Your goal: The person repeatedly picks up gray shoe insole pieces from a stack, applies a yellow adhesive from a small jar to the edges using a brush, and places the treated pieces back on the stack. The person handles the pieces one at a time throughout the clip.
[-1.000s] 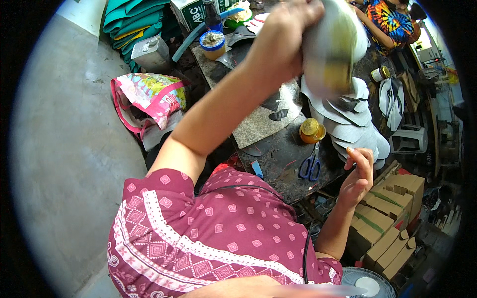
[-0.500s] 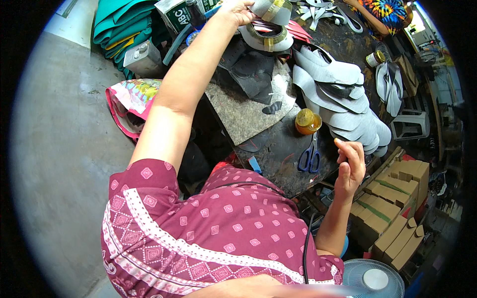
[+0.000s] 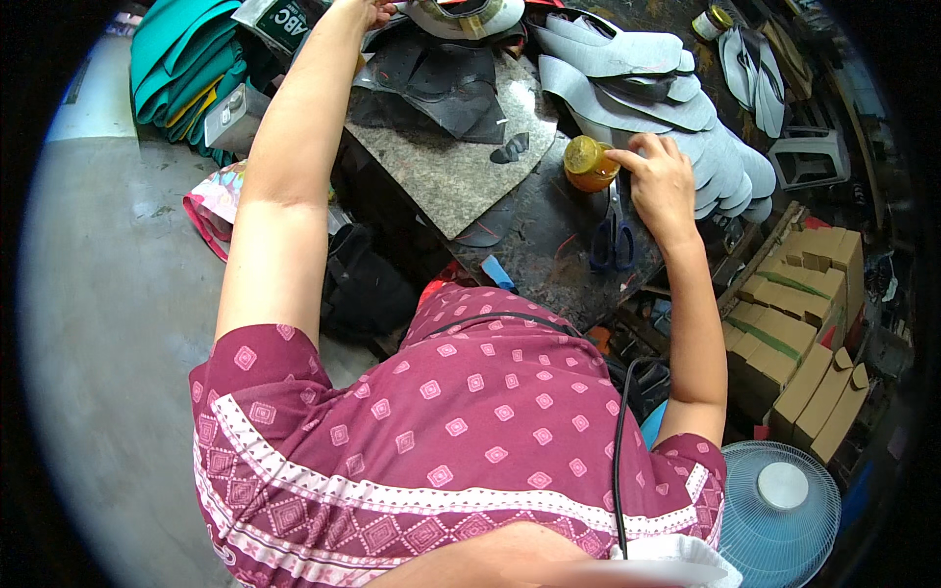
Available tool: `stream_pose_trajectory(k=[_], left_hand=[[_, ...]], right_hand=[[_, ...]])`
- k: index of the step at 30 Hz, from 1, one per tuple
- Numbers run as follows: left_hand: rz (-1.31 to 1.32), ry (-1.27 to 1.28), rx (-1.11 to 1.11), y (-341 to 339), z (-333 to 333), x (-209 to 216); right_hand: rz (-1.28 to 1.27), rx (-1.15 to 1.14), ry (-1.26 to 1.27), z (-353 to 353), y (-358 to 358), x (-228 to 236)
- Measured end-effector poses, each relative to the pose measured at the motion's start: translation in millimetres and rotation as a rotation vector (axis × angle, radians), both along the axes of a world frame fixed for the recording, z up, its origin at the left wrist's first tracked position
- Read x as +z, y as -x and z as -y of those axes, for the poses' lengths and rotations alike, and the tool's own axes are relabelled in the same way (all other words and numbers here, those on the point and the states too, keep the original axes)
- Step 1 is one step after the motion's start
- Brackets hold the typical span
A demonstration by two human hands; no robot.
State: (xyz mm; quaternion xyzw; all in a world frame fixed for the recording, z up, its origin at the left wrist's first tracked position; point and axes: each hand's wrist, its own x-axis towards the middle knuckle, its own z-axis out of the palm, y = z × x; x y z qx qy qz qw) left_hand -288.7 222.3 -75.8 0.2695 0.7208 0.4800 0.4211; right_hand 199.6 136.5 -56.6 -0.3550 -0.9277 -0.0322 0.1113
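Dark worktop (image 3: pixel 549 269) is spread under the amber jar (image 3: pixel 590 166), which is used as reference for all places here. Cardboard boxes (image 3: pixel 794 304), crossed by green strapping, are lined up well right of the jar and nearer the person. Teal sheets (image 3: pixel 181 73) are folded and piled well left of the jar, on the far side. Pale grey cut pieces (image 3: pixel 676 108) are laid overlapping from just right of the jar to beyond it. Speckled slab (image 3: pixel 421 181) is set near the jar, on its left. Fan (image 3: pixel 783 487) is stood right of the jar, well toward the person. Black sheet pieces (image 3: pixel 441 83) are heaped on the slab, left of and beyond the jar. Hands: right hand (image 3: pixel 661 183) is held just right of the jar, fingers bent, index fingertip seen against the jar near its yellowish top; thumb hidden, so a full pinch can't be confirmed. Left hand (image 3: pixel 375 12) is stretched far beyond the jar, to its left, mostly cropped by the view; grip can't be told. Scissors (image 3: pixel 615 223) are laid just on the jar's near side, blue handles toward the person. Blue scrap (image 3: pixel 498 272) is left of the jar, nearer the person.
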Motion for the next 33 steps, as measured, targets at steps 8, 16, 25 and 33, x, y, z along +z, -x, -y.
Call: stream_pose_trajectory(k=[8,16,25,33], left_hand=[[-0.069,-0.067,0.084,4,14,1],[-0.082,-0.564,0.118,-19,30,-5],[-0.522,-0.607,0.374,-127,94,1],[-0.531,-0.366,-0.024,-247,171,-17]], right_hand=[[0.204,-0.009,-0.010,-10,8,-33],[-0.027,-0.016,-0.102,3,-13,-6],[-0.291,0.048,-0.063,-5,-10,77],[-0.534,0.078,-0.267,-93,42,94]])
